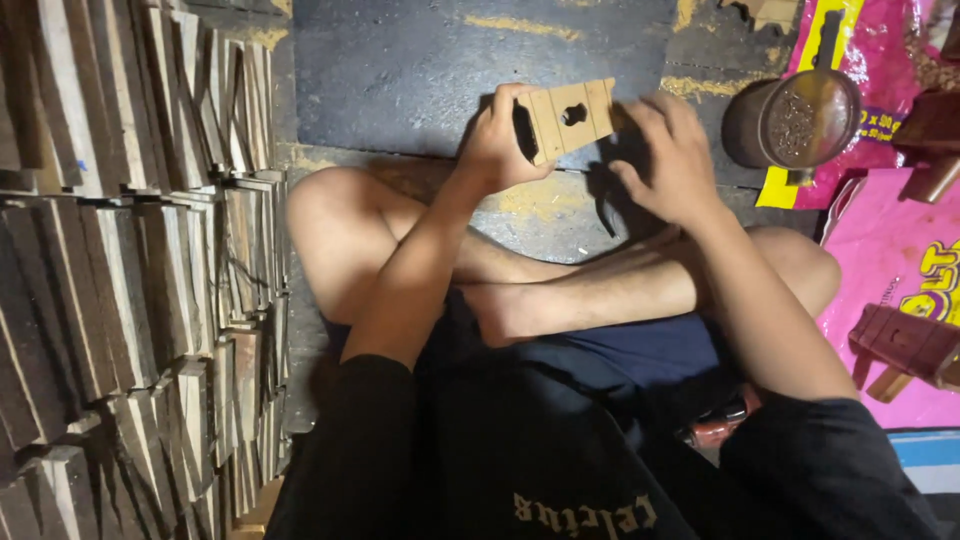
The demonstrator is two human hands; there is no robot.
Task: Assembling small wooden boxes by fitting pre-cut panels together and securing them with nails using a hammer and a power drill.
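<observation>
Pale grooved wooden block with a round hole [572, 118] sits raised over the dark floor, far from the crossed legs, with the left hand [497, 145] gripping its left end, fingers wrapped round it. Right hand [672, 160] touches its right end with fingers loosely spread. Stacked wood slats [130, 270] fill the left; a round tin of small bits [795, 120] stands far right on pink plastic sacks [890, 260].

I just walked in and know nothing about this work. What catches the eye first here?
A small wooden piece with a hole, held up between the left hand and right hand. Stacked wooden slats fill the left side; a round tin sits on pink bags at right.
</observation>
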